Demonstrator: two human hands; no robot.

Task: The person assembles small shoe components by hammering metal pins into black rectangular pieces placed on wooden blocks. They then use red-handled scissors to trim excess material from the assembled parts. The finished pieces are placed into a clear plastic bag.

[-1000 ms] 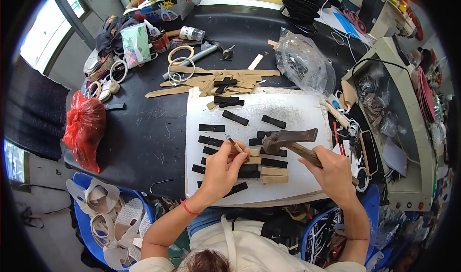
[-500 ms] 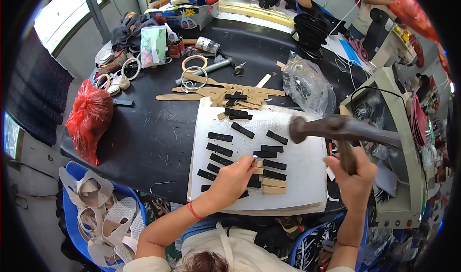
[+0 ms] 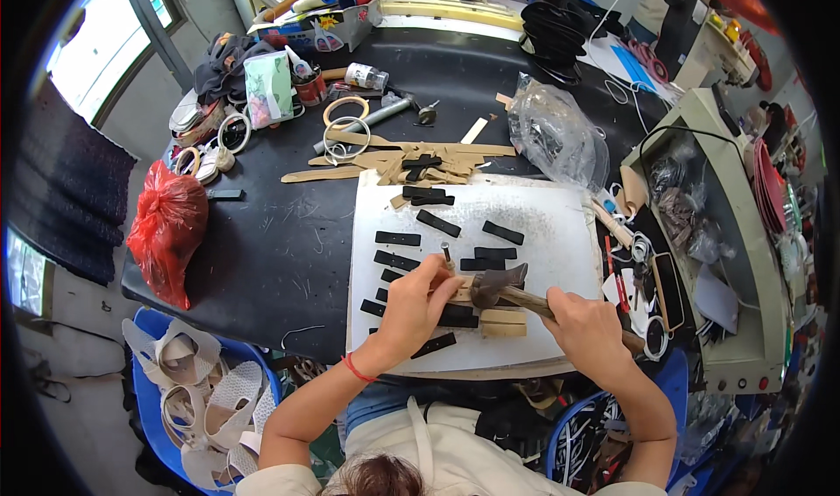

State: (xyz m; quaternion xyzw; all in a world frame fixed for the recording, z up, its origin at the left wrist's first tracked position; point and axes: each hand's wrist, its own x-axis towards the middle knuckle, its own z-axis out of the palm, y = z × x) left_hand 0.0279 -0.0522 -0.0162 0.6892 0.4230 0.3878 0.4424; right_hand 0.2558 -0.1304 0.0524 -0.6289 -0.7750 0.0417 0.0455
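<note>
My left hand (image 3: 413,308) is closed in a pinch over the white board (image 3: 547,212). From its fingertips rises a short metal punch (image 3: 447,254), its top end showing and its lower part hidden. My right hand (image 3: 588,331) grips the wooden handle of a hammer (image 3: 500,288), whose dark metal head is low over the strips, just right of my left fingers. Several black strips (image 3: 398,239) lie spread on the board around my hands. Tan strips (image 3: 504,323) lie below the hammer head. Whether the head touches anything, I cannot tell.
Tan straps (image 3: 337,174) and rings (image 3: 347,146) lie beyond the board. A crumpled clear plastic bag (image 3: 556,133) is at far right, a red plastic bag (image 3: 168,234) at left. Blue bins (image 3: 149,325) stand below the black table's (image 3: 262,260) near edge. A grey-green machine frame (image 3: 744,356) borders the right.
The hammer has come down from its raised position to low over the board, my right hand lowering with it. My left hand has shifted slightly, still around the punch.
</note>
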